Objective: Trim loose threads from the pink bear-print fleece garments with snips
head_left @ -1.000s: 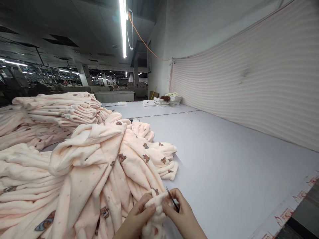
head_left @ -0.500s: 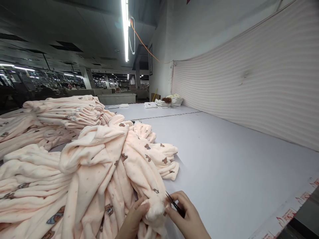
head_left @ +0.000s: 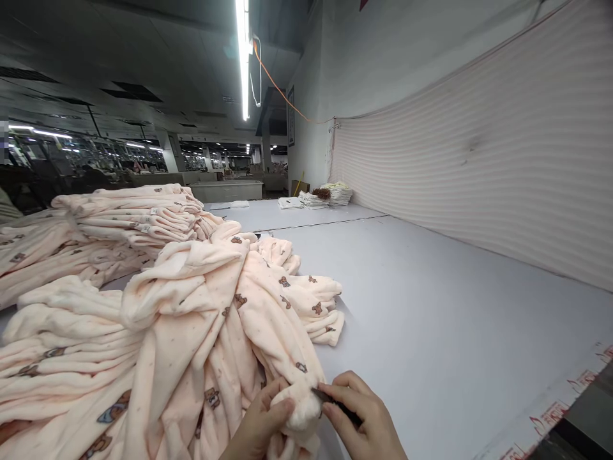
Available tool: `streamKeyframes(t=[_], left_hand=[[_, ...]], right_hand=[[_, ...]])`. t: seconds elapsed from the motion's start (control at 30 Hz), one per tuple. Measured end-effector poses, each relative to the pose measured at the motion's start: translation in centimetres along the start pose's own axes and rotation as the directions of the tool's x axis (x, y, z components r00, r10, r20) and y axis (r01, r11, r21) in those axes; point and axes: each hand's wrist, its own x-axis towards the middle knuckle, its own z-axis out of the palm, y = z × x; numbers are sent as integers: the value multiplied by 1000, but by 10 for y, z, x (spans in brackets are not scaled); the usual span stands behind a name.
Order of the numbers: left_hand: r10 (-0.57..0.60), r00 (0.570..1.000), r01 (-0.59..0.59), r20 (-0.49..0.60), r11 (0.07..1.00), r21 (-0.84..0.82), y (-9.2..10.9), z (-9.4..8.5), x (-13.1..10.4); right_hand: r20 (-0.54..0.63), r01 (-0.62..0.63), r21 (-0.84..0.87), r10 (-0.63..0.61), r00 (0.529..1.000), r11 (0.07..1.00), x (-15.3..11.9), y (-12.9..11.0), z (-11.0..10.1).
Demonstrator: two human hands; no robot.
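Observation:
A pale peach fleece garment (head_left: pixel 282 338) with small printed bears lies bunched on the table, its near end drawn toward me. My left hand (head_left: pixel 261 418) pinches the bunched fabric at that end, thumb on top. Close on its right, my right hand (head_left: pixel 361 415) grips small dark thread snips (head_left: pixel 338 406). The tips of the snips touch the pale fluffy end of the cloth. My right fingers cover part of the tool.
More peach fleece garments (head_left: pixel 67 358) spread over the left side, with a folded stack (head_left: pixel 138 217) behind them. White cloth piles (head_left: pixel 313 199) stand at the far end of the pale table (head_left: pixel 431 319). A striped sheet (head_left: pixel 454 147) hangs along the right wall.
The snips' tips have moved left and down onto the fluffy end of the garment. My left hand keeps its hold on the fabric. The view has shifted slightly.

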Motion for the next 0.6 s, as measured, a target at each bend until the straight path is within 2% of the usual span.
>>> streamKeyframes(t=[0.13,0.3,0.4,0.47,0.6], left_hand=[[53,998,-53,42,999,-3,-2,-3,1],[79,996,-80,41,997,5,-5,-2,2],[93,994,-98,63,991,93,-4,-1,1],[78,995,-85,55,988,129,-1,-1,-1],[12,999,-17,51,995,98,8,1,-3]], right_hand=[[-72,-50,84,56,996,995,-2,4,0],[41,-61,-32,62,997,998,-4,-4,-11],[75,-75,-58,79,994,996,-3,-8,-15],[50,-99,-16,100,994,995,-2,-7,-15],[-95,-190,152,205,974,970,4,-1,-5]])
